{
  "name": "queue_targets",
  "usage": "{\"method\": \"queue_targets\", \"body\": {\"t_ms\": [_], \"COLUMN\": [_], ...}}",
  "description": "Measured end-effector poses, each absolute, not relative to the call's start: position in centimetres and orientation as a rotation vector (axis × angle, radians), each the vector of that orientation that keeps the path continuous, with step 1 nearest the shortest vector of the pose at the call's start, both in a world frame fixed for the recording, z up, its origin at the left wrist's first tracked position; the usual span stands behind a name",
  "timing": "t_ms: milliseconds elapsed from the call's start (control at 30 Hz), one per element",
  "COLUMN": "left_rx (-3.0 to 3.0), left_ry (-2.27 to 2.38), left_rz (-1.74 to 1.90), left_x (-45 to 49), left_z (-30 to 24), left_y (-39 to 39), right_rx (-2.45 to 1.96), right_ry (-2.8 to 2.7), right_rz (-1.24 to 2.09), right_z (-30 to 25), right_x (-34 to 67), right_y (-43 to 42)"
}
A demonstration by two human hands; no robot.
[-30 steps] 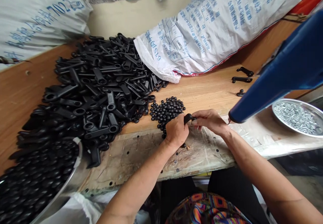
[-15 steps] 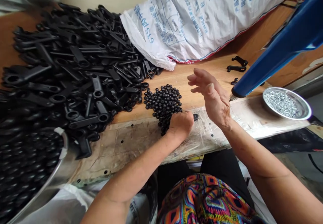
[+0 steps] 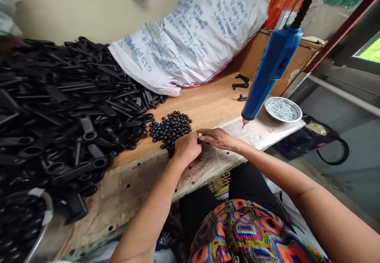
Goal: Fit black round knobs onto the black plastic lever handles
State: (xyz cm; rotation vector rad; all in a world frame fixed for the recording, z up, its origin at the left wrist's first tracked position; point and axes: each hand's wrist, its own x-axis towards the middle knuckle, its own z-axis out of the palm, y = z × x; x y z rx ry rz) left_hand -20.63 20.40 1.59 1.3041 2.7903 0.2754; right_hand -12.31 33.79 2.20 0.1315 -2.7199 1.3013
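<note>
My left hand [image 3: 187,149] is closed in a fist at the front edge of the bench, beside a small heap of round black knobs [image 3: 170,130]. A dark part, seemingly a black crank handle, shows only in a sliver between my two hands; the fingers cover the rest. My right hand [image 3: 219,138] meets the left from the right side, fingers bent and pressed together at that part. What its fingertips hold is hidden. To the right hangs a blue electric screwdriver [image 3: 261,79], its thin bit pointing down above the bench.
A big pile of black crank handles [image 3: 68,93] fills the left. A metal bowl [image 3: 49,211] of black knobs stands front left. Behind lies a printed white sack [image 3: 184,41]. A steel dish [image 3: 299,114] of small screws sits right, near several loose black handles [image 3: 242,82].
My right hand, open and raised earlier, has come down and left to meet my left hand. The view has shifted, and the screwdriver now hangs more upright.
</note>
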Motion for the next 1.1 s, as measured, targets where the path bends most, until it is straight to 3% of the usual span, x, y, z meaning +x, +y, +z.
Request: {"method": "queue_targets", "body": {"t_ms": [133, 233, 367, 467, 533, 633, 700, 767, 833, 900, 1000, 1100], "left_rx": [1.373, 1.346, 0.869, 0.559, 0.423, 0.265, 0.197, 0.188, 0.304, 0.460, 0.631, 0.714], "left_ry": [2.510, 2.387, 2.225, 2.145, 2.177, 2.230, 2.347, 2.571, 2.807, 2.957, 3.095, 3.173], "left_rz": [0.608, 1.166, 2.252, 2.637, 2.738, 2.843, 2.826, 2.627, 2.196, 1.707, 1.245, 0.979], "left_x": [-21.7, -23.4, -26.3, -27.8, -28.5, -29.2, -29.6, -29.7, -29.6, -29.0, -28.0, -27.4], "left_z": [2.3, 2.9, 3.9, 4.6, 4.9, 5.1, 4.9, 4.6, 4.3, 4.1, 4.0, 4.5], "left_y": [19.5, 18.8, 17.5, 16.3, 15.6, 14.8, 14.5, 14.2, 14.3, 14.7, 15.6, 15.1], "right_rx": [-0.013, -0.431, -0.789, -0.832, -0.805, -0.637, -0.391, -0.086, 0.082, 0.145, 0.219, 0.205], "right_ry": [-2.611, -2.200, -1.474, -1.184, -1.220, -1.836, -2.457, -3.020, -3.314, -3.411, -3.422, -3.334], "right_rz": [1.624, 1.905, 1.832, 1.756, 1.746, 1.721, 1.532, 1.076, 0.537, 0.223, 0.162, 0.322], "right_z": [1.5, 0.7, 0.4, 0.4, 0.3, 0.6, 1.2, 1.8, 2.2, 2.2, 1.7, 1.0], "right_x": [-11.1, -11.7, -13.3, -14.1, -14.3, -14.1, -13.7, -13.3, -13.2, -13.4, -13.6, -12.7], "right_y": [33.9, 35.2, 38.4, 39.3, 38.1, 34.2, 31.6, 29.7, 28.9, 28.7, 29.2, 30.5]}}
